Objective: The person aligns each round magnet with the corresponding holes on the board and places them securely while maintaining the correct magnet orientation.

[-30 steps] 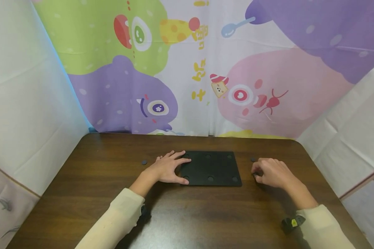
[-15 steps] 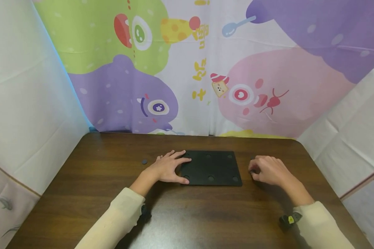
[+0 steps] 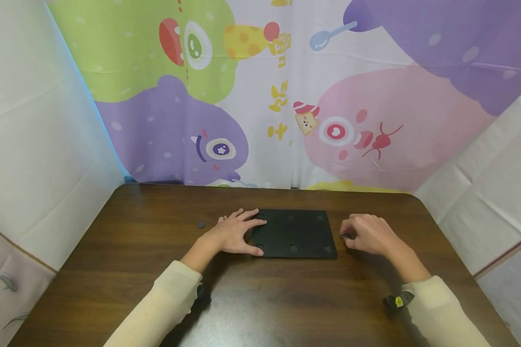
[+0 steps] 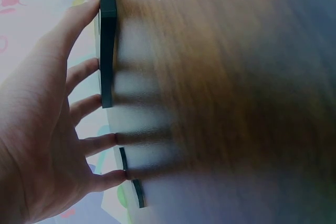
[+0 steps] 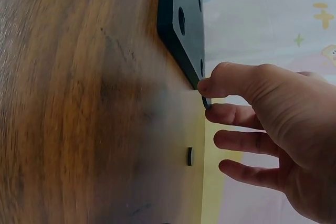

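Note:
A flat black board (image 3: 304, 233) with several round recesses lies on the table. My left hand (image 3: 235, 233) rests spread over its left end, thumb and fingertips touching the board in the left wrist view, while the ring and little fingers reach past it to the tabletop. Just right of the board, my right hand (image 3: 369, 233) pinches a small dark disc (image 5: 206, 102) between thumb and index finger, close to the board's corner. The other right fingers are loosely bent. Another disc (image 5: 190, 156) lies on the table beyond, hidden by the hand in the head view.
A loose dark disc (image 3: 201, 225) lies left of my left hand; the left wrist view shows a second disc (image 4: 123, 158) near the little finger. Behind the brown wooden table (image 3: 260, 299) hangs a cartoon-printed curtain (image 3: 269, 159). White cloth (image 3: 39, 120) flanks the sides.
My right hand has moved left and slightly away from me, toward the board, with the disc pinched in it. The left hand and the board have stayed in place.

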`<state>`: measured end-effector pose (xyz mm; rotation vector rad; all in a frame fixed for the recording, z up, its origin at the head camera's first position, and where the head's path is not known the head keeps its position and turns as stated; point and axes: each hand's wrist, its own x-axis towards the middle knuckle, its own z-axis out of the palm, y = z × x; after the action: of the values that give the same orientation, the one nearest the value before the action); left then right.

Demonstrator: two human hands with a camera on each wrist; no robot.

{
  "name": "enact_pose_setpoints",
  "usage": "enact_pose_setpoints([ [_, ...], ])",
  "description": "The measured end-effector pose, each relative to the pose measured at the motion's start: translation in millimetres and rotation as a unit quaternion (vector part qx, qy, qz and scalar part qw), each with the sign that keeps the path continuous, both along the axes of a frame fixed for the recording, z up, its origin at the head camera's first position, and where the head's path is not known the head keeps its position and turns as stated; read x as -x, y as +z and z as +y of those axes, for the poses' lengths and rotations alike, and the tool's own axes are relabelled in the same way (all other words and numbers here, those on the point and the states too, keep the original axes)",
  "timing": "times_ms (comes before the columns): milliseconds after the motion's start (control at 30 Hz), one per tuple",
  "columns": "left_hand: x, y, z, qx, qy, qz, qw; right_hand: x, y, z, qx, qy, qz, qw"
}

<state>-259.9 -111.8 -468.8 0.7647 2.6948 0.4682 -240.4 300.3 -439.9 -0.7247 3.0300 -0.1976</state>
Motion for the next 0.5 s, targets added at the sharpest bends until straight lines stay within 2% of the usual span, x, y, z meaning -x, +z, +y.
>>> enact_pose_setpoints([
  [500, 2.0, -1.9, -0.4, 0.006, 0.000, 0.002, 1.0000, -0.6, 0.3, -14.1, 0.005, 0.011, -0.002, 1.000],
])
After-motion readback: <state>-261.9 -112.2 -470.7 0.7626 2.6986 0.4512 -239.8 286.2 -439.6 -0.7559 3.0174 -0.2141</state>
